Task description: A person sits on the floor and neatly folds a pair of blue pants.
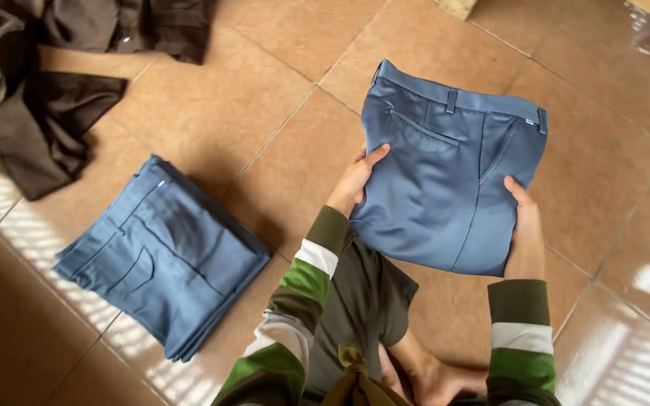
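Plainly, both hands gripped the folded blue trousers above the tiled floor: the left hand pinched the left edge, thumb on top, and the right hand clamped the right edge. Held only at its sides, the bundle could sag in the middle and the folds could slip open, or it might drop onto the floor. Its waistband pointed away from the person, up and slightly right; its long axis ran from waistband to the near fold. A stack of folded blue trousers lay to the left, dark clothes beyond.
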